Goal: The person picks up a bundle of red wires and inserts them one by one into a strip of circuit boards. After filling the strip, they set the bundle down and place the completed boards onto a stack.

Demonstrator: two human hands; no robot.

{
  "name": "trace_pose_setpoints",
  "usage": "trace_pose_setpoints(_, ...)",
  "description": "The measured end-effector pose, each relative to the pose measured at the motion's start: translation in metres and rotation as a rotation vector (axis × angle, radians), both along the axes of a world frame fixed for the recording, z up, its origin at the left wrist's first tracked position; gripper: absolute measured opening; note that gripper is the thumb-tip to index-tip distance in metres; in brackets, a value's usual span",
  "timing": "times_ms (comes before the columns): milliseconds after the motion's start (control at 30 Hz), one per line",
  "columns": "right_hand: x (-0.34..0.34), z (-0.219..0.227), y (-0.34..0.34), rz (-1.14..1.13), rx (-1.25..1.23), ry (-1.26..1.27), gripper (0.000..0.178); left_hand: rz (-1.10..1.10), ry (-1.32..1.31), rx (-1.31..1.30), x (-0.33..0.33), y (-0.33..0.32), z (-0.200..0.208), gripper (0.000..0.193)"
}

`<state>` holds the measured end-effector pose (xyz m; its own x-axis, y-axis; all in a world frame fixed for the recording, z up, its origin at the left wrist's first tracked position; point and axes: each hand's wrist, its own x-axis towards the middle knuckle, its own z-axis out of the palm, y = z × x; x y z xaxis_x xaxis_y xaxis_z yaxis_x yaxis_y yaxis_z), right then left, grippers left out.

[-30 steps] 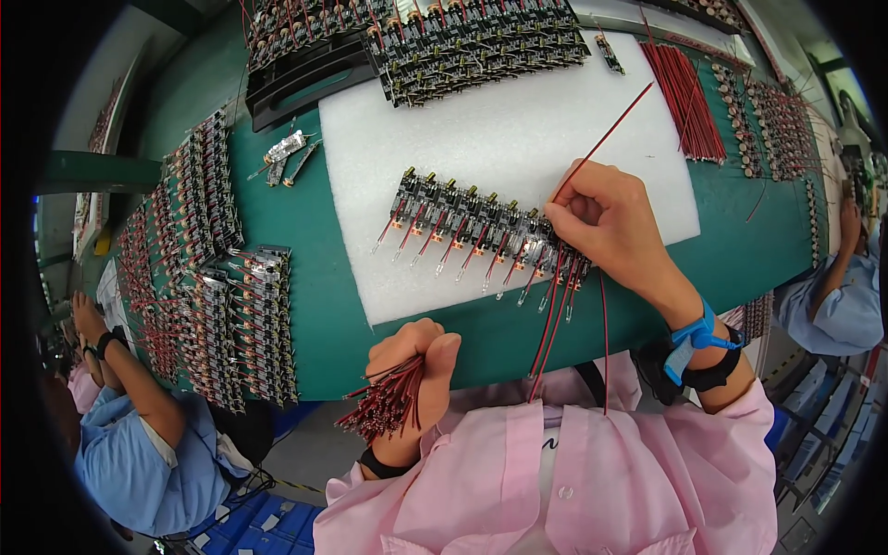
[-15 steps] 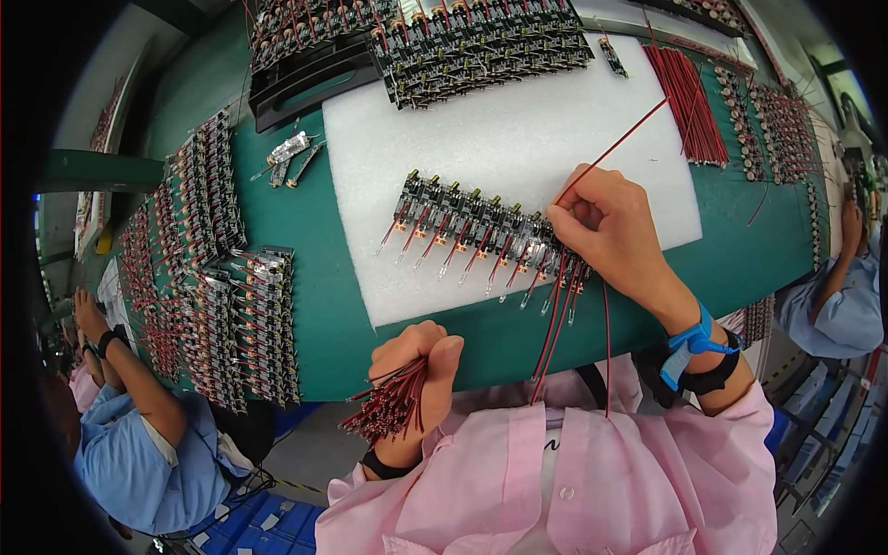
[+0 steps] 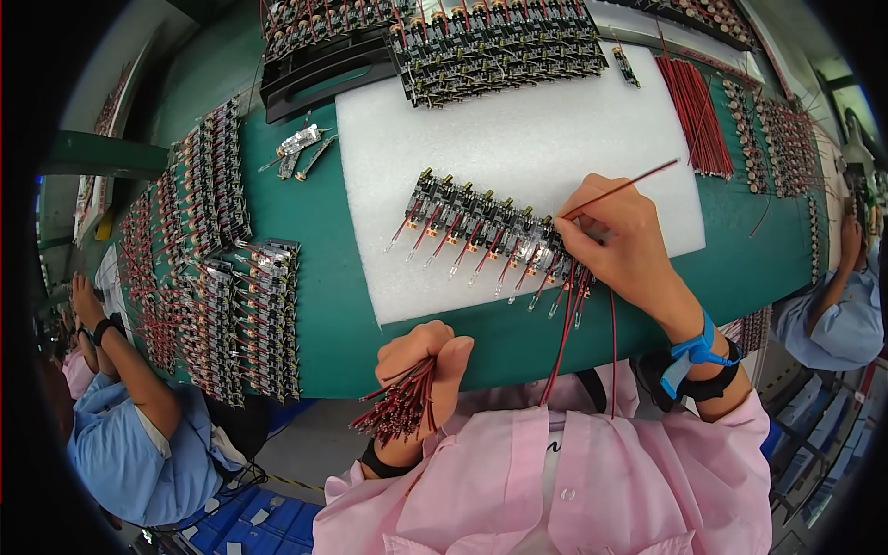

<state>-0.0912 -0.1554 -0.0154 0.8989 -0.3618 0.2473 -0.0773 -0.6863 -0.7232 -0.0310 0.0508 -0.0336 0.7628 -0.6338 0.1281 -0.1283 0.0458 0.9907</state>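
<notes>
In front of me a row of small circuit boards [image 3: 481,222] lies slanted on a white foam sheet [image 3: 388,129]; short red leads with clear tips hang from its near side. My right hand [image 3: 618,236] pinches a red wire [image 3: 638,178] between thumb and fingertips, over the row's right end. The wire's far end sticks out up and to the right. A few longer red wires [image 3: 560,356] hang from that end past the table edge. My left hand [image 3: 421,361], closed, grips a bundle of dark red wires [image 3: 398,407] at the table's near edge.
Stacked board rows [image 3: 499,55] stand at the back beside a black tray [image 3: 324,83]. More board rows [image 3: 268,324] fill the left side. A pile of red wires [image 3: 694,116] lies at the right. Loose parts [image 3: 298,146] rest left of the foam. Co-workers [image 3: 139,444] sit on both sides.
The wire in my right hand has swung lower, its free end now pointing more to the right. The left hand keeps its bundle. The whole view has shifted slightly.
</notes>
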Motion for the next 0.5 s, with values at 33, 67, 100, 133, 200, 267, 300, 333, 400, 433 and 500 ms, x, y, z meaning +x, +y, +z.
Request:
trace_pose_setpoints(33, 0.0, 0.001, -0.001, 0.004, -0.001, 0.0, 0.009, -0.002, 0.002, -0.001, 0.0, 0.0, 0.0, 0.03)
trace_pose_setpoints(67, 0.001, 0.003, -0.002, 0.032, -0.053, -0.017, 0.008, -0.003, 0.003, -0.002, 0.0, -0.001, 0.0, 0.03)
trace_pose_setpoints(100, 0.001, 0.005, -0.002, 0.059, -0.106, -0.034, 0.008, -0.006, 0.006, -0.004, 0.0, -0.001, 0.0, 0.03)
trace_pose_setpoints(133, 0.002, 0.008, -0.003, 0.087, -0.159, -0.05, 0.008, -0.003, 0.006, -0.007, 0.001, 0.0, 0.0, 0.03)
trace_pose_setpoints(200, 0.002, 0.014, -0.003, 0.112, -0.2, -0.011, 0.009, -0.009, 0.006, -0.018, 0.001, 0.001, -0.002, 0.03)
trace_pose_setpoints(267, 0.004, 0.018, -0.002, 0.158, -0.277, 0.065, 0.012, 0.002, 0.002, -0.026, 0.002, 0.001, -0.001, 0.03)
trace_pose_setpoints(300, 0.003, 0.02, -0.002, 0.165, -0.283, 0.062, 0.012, 0.019, 0.071, -0.056, 0.001, -0.001, -0.001, 0.03)
trace_pose_setpoints(333, 0.003, 0.022, 0.0, 0.184, -0.315, 0.063, 0.013, 0.038, 0.14, -0.086, 0.001, -0.002, 0.0, 0.029)
trace_pose_setpoints(400, 0.002, 0.024, 0.002, 0.222, -0.379, 0.067, 0.014, 0.062, 0.206, -0.124, 0.002, -0.003, 0.002, 0.029)
trace_pose_setpoints(433, 0.001, 0.024, 0.003, 0.228, -0.387, 0.064, 0.014, 0.062, 0.298, -0.195, 0.004, -0.005, 0.004, 0.029)
trace_pose_setpoints(500, -0.001, 0.026, 0.006, 0.242, -0.476, 0.095, 0.013, 0.065, 0.477, -0.334, 0.008, -0.006, 0.01, 0.029)
